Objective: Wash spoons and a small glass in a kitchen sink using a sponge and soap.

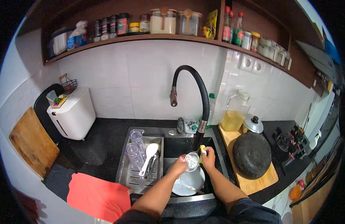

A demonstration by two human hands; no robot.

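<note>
Over the black sink (175,151), my left hand (179,167) grips a small clear plastic container (192,161) by its side, its round base turned up towards me. My right hand (208,157) pinches a yellow sponge (201,159) just right of the container. Below both hands a white bowl (189,182) rests in the basin, with a utensil lying in it that I cannot make out well. The black flexible faucet (202,112) arches above, its metal nozzle pointing down behind my hands.
Left of the basin, a steel drain tray (130,180) holds clear plastic cups (134,155), a white rice spoon (149,158) and metal cutlery. A red cloth (98,196) hangs at the counter's front edge. To the right, a wooden board (262,183) bears a dark upturned pan (252,155) and a glass pitcher (235,114).
</note>
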